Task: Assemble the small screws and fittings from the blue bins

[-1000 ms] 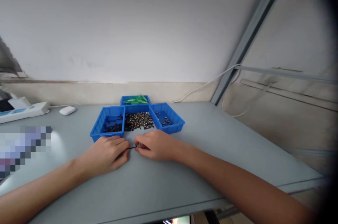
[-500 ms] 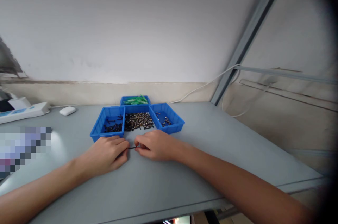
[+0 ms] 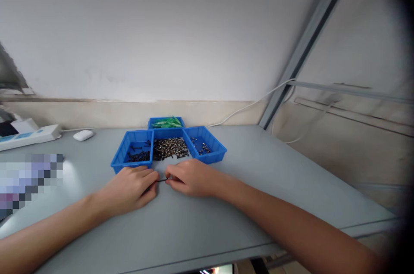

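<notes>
A thin dark shaft, by its look a black screw (image 3: 162, 180), spans the small gap between my hands just above the grey table. My left hand (image 3: 134, 188) is closed on its left end, thumb and fingers pressed together. On the other end, the thumb and fingertips of my right hand (image 3: 190, 178) pinch it; both ends are hidden by fingers. Right behind my left hand stands a blue bin (image 3: 117, 157) with black screws (image 3: 139, 156) in it. Loose brass-coloured and dark screws (image 3: 170, 147) lie heaped between the bins, beyond my fingers.
Another blue bin (image 3: 217, 141) on the right holds a few brass-coloured pieces. Green slender items (image 3: 167, 122) fill a rear blue bin (image 3: 151, 126) by the wall. To the left are a white power strip (image 3: 39, 136), a small white case (image 3: 83, 135) and a blurred-out flat object (image 3: 26, 181).
Hardly anything differs. Both hands keep their grip on the black screw, and the whole view has shifted very slightly.
</notes>
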`<state>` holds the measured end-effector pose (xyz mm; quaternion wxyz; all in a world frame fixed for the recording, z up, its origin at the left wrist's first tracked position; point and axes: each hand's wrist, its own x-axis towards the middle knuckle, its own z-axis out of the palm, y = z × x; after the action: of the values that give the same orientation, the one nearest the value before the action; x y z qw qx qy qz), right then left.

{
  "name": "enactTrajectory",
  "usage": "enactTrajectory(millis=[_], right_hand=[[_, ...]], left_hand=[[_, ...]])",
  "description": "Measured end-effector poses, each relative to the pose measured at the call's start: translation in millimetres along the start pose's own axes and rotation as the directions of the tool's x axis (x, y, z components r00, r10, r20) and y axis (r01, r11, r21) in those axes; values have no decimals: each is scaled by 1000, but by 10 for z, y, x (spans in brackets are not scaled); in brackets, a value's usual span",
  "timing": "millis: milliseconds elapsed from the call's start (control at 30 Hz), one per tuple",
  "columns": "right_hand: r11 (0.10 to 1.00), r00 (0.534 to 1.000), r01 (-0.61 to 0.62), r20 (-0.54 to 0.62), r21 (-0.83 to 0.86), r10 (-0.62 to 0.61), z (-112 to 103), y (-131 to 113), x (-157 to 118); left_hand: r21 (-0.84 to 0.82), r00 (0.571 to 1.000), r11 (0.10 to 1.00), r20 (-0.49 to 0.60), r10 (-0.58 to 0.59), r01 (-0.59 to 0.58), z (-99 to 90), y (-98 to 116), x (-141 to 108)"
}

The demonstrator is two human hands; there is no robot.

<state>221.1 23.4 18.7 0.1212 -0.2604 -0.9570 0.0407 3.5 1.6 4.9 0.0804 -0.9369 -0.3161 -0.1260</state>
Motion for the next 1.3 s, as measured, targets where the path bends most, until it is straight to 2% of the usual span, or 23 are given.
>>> enactTrajectory(millis=[800, 1000, 1133, 1300], right_hand=[[1000, 1000, 0, 2, -18, 0, 12, 15, -5], [999, 1000, -8, 10, -31, 9, 7, 11, 1], [999, 1000, -7, 9, -45, 7, 13, 10, 4], [999, 1000, 0, 22, -41, 1, 14, 0, 11]], left_hand=[[7, 998, 1000, -55, 4, -4, 4, -11, -14], [-29, 993, 999, -120, 13, -16, -13, 3, -5], [-95, 994, 996, -111, -14, 3, -7, 12, -18], [-121, 993, 992, -116, 19, -33, 4, 12, -34]])
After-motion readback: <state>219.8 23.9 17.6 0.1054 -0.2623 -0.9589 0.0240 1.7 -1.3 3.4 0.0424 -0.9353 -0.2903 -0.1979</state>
